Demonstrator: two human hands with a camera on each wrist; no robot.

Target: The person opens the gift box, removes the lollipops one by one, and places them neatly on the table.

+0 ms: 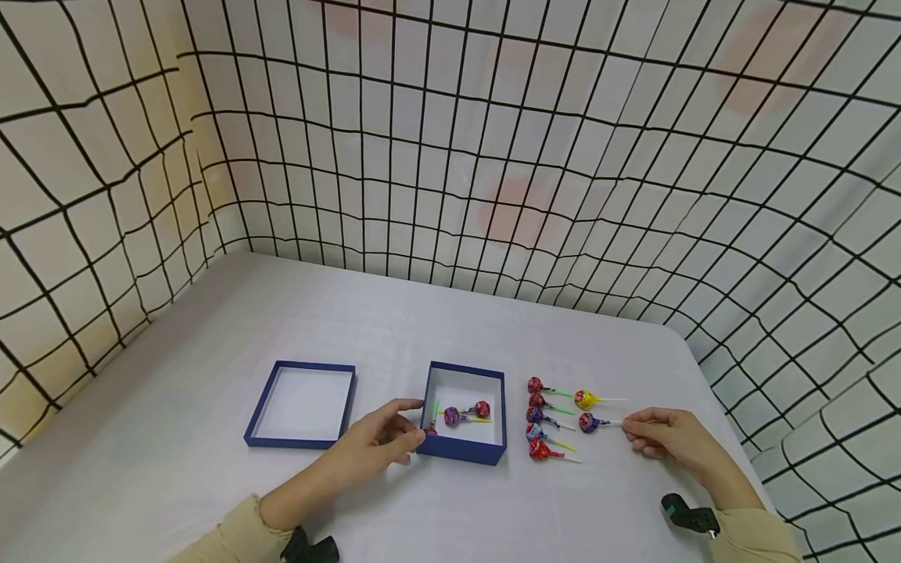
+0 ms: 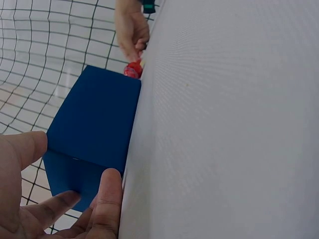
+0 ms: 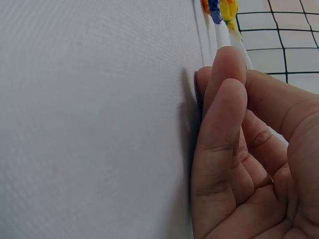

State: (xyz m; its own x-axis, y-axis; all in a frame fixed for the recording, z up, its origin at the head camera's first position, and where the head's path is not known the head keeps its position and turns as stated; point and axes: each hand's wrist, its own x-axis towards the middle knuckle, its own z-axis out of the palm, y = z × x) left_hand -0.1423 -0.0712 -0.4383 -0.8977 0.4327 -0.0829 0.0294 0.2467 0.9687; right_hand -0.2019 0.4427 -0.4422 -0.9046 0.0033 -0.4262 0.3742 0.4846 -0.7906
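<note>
My right hand (image 1: 665, 438) pinches the white stick of a purple-wrapped lollipop (image 1: 588, 423) between thumb and fingers, low over the table. In the right wrist view, fingertips (image 3: 232, 94) hide part of that stick. My left hand (image 1: 376, 438) rests against the left side of a blue open-topped box (image 1: 464, 450), thumb near the front corner. Left wrist view: thumb at the box's upper edge, other fingers (image 2: 109, 186) spread along its side. Inside the box lie a purple lollipop (image 1: 453, 416), a red-and-purple lollipop (image 1: 482, 409), and a green-stick one partly hidden by the left wall.
Several lollipops (image 1: 536, 450) lie in a column right of the box, sticks pointing right. A yellow lollipop (image 1: 584, 399) lies just behind the purple one. The box's shallow blue-rimmed lid (image 1: 303, 443) sits to the left. Black-gridded white walls (image 1: 450, 156) surround the white table (image 1: 394, 313).
</note>
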